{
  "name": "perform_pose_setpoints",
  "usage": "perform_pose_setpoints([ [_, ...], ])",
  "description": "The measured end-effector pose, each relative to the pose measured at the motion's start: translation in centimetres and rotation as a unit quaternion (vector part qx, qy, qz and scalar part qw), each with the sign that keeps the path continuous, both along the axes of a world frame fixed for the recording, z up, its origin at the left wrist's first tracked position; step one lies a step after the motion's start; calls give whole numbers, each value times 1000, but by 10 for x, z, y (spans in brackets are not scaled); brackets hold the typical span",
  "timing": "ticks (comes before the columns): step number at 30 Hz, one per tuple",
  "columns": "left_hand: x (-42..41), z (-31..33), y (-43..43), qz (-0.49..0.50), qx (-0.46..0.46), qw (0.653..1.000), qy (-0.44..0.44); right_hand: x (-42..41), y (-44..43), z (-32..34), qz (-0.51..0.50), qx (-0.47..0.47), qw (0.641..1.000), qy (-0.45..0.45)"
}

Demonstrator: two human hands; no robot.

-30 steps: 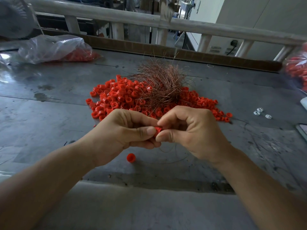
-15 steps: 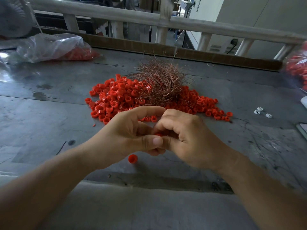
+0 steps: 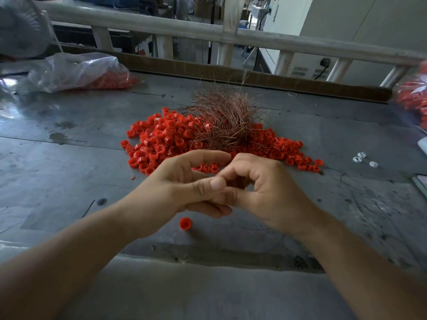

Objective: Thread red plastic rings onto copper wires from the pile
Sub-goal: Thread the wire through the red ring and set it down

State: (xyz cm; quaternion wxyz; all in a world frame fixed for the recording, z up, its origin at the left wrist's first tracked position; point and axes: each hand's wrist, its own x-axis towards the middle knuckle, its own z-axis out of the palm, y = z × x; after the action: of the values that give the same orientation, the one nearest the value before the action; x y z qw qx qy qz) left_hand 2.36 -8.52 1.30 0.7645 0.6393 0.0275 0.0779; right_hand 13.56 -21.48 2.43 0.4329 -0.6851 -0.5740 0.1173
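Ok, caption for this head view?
Left hand and right hand touching, in front of red rings piled beneath tangled copper wires.

The left hand (image 3: 175, 188) and right hand (image 3: 265, 192) meet at mid-frame, the left thumb against the right hand's curled fingers and the left index finger reaching forward. Whatever lies between them is hidden. At twelve o'clock from the hands a heap of red rings (image 3: 161, 139) spreads over the grey table (image 3: 69, 176), a tangle of copper wires (image 3: 226, 125) resting on it. One lone ring (image 3: 185, 223) lies at six o'clock. A clear plastic bag (image 3: 76, 72) sits at ten o'clock, with small white pieces (image 3: 361, 158) at three o'clock.
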Motion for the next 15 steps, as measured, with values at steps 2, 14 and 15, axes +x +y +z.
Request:
perform_pose_setpoints([
  [2,0,1,5,8,-44,999,-12,2,-1,3,-4,-8,998,62],
  [14,1,-1,18,9,-130,989,-65,6,-3,3,-29,-94,995,-18],
  [15,1,0,18,5,-129,990,-63,5,-3,3,-33,-89,995,-26],
])
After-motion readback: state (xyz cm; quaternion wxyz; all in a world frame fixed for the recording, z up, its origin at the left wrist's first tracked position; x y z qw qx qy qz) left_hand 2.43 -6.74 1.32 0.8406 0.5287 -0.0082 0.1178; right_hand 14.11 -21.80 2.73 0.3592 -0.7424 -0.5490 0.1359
